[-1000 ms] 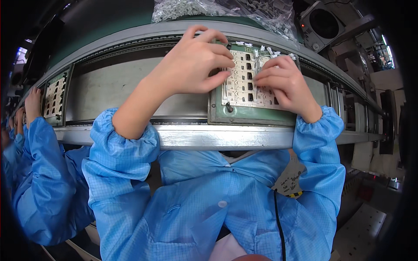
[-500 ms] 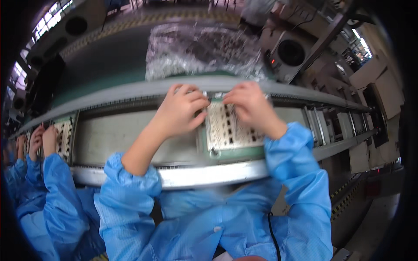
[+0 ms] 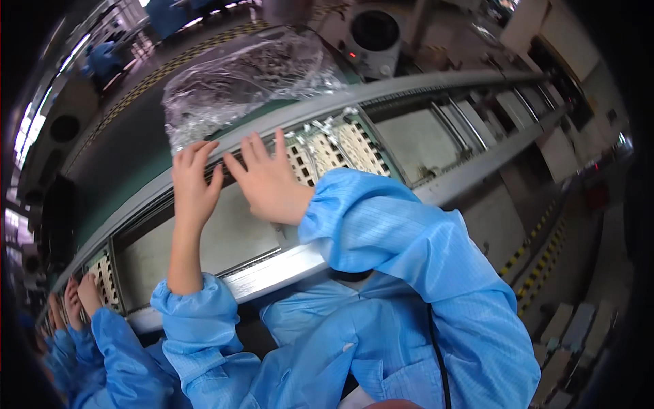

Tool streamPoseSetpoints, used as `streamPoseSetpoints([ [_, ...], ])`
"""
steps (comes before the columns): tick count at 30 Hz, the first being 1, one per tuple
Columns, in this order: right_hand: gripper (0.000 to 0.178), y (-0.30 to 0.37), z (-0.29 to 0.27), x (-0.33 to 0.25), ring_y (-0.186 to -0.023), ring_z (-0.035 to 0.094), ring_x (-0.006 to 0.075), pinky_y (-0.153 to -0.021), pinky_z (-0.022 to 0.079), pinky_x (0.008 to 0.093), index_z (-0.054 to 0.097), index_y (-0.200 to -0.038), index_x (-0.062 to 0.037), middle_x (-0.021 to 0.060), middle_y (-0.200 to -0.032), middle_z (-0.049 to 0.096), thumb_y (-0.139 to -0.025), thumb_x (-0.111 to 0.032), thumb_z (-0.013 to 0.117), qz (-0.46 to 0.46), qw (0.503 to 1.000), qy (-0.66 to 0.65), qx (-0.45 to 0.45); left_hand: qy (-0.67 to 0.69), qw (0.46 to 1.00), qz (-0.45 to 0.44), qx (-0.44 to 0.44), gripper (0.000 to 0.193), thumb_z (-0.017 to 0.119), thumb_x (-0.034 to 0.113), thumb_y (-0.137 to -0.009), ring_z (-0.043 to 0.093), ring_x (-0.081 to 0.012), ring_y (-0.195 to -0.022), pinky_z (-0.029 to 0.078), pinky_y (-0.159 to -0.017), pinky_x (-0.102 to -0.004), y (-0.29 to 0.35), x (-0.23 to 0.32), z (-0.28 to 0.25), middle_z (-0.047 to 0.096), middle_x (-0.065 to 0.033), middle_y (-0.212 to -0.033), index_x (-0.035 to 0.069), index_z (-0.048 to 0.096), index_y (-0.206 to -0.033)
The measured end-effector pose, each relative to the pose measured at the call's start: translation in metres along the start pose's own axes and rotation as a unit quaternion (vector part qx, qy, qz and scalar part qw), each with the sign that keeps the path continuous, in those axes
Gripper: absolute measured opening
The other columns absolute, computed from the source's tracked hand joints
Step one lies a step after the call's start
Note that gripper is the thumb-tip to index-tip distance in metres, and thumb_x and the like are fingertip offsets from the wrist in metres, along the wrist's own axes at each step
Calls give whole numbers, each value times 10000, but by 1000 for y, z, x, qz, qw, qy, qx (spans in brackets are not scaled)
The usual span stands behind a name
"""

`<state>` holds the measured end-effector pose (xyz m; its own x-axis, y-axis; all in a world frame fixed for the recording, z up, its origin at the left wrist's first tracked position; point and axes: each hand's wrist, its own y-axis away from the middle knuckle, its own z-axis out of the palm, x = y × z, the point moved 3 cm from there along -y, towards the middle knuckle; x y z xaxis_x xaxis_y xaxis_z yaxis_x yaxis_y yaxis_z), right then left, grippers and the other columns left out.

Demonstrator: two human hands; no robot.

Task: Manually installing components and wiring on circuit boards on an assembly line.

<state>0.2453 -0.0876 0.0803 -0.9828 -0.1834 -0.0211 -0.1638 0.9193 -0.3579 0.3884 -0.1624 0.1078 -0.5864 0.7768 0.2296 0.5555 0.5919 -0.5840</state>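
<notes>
My left hand [image 3: 193, 183] is over the far rail of the conveyor, its fingers apart and nothing visible in them. The fingertips come close to the near edge of a clear plastic bag [image 3: 178, 129]. Beside it my right hand [image 3: 264, 178] is spread across the track, holding nothing, and hides the left part of a pallet. In that green-edged pallet lie cream-coloured panels [image 3: 328, 155] with rows of dark square parts. Small shiny silver pieces [image 3: 321, 127] show along the panels' far edge.
The conveyor's near metal rail [image 3: 279, 271] runs in front of my body. At left, a co-worker's hands [image 3: 83, 294] are at another panel [image 3: 104, 281]. A speaker-like grey box [image 3: 374, 44] stands beyond the rail; metal crossbars [image 3: 463, 129] span the track at right.
The view has turned and shifted to the right. Both hands have left the panels' far edge for the left side, and their fingers have spread.
</notes>
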Motion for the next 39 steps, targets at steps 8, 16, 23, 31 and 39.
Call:
streamPoseSetpoints([
  [8, 811, 64, -31, 126, -1478, 263, 457, -1127, 123, 750, 318, -1547, -110, 286, -1536, 353, -816, -148, 667, 100, 989, 101, -52, 5, 998, 25, -54, 448, 667, 63, -836, 492, -341, -1227, 385, -1065, -450, 6, 32, -3, 574, -127, -1300, 91, 624, -1280],
  [16, 1011, 169, -98, 365, -1449, 304, 412, -1103, 192, 752, 289, -1560, -188, 209, -1511, 388, -737, -307, 865, 402, 872, 278, -39, -117, 990, 0, -78, 527, 634, 32, -860, 389, -386, -1365, 291, -1132, -483, 19, 104, -39, 479, -155, -1473, 63, 572, -1383],
  [23, 1020, 229, -112, 537, -1430, 330, 407, -1060, 225, 776, 333, -1541, -161, 215, -1449, 440, -714, -416, 874, 493, 765, 415, -5, -157, 971, -170, 55, 363, 501, 245, -1013, 518, -375, -1189, 410, -1012, -497, 108, 163, -35, 556, -221, -1286, -10, 593, -1254],
  [31, 1003, 273, -135, 681, -1390, 374, 386, -1059, 255, 761, 389, -1517, -198, 191, -1347, 520, -681, -460, 879, 544, 663, 512, -47, -133, 960, -150, 195, 531, 522, 338, -993, 476, -397, -1224, 337, -1073, -552, 129, 166, -2, 495, -260, -1337, -78, 494, -1322],
  [39, 916, 311, -152, 784, -1335, 443, 344, -1099, 250, 737, 418, -1473, -192, 148, -1319, 572, -729, -537, 825, 562, 611, 550, -90, -262, 941, -173, 123, 649, 410, 489, -1006, 481, -391, -1160, 327, -1041, -551, 133, 160, -7, 515, -256, -1263, -79, 488, -1310],
])
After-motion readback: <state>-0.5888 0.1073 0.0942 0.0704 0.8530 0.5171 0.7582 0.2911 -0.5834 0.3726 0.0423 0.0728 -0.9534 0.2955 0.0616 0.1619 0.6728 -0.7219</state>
